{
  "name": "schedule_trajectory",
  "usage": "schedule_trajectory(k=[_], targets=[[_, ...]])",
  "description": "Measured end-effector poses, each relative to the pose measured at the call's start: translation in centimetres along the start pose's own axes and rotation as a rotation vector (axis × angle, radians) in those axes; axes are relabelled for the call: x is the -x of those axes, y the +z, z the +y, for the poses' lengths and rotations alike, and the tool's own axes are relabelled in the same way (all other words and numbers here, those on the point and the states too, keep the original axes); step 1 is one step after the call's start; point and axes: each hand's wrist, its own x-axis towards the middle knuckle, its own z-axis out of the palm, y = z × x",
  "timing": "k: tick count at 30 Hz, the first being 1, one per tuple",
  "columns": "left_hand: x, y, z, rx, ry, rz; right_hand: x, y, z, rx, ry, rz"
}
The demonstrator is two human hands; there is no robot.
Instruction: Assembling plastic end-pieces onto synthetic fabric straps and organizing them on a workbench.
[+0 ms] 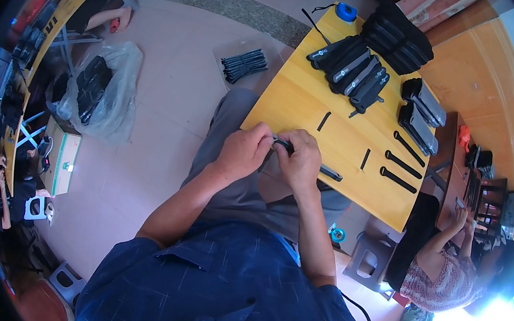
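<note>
Pinching a small dark item (283, 144) between the closed fingers of left hand (243, 153) and right hand (299, 163), at the near edge of a yellow wooden table (274, 109); mostly hidden by fingers, shape impossible to tell. Counted on the tabletop: three black looped straps (403, 164) in a row, two short black strips (324, 121), one blue tape measure (346, 12), one narrow dark piece (330, 173) just beside right hand, two stacks of grey-and-black pouches (424, 103). Also one group of dark pouches (347, 70), overlapping too much to count, near a black bundle (399, 38). Below, pale tiled floor (172, 72) with one bundle of dark straps (244, 65), one clear plastic bag (127, 80) of black contents and one cardboard box (61, 166). To the right, a grey stool (366, 261) and a seated person (444, 271) by a brown table (454, 173).
</note>
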Motion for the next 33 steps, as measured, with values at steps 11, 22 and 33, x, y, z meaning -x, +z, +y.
schedule_trajectory(k=[11,22,33], targets=[[0.17,0.31,0.24,-0.003,0.02,-0.006,-0.16,0.14,-0.26,-0.016,0.018,0.038],[0.22,0.28,0.16,-0.012,0.019,-0.024,-0.02,0.08,-0.36,-0.02,0.034,0.034],[0.3,0.22,-0.03,0.003,0.006,-0.016,0.02,0.19,-0.26,-0.017,0.018,0.04]])
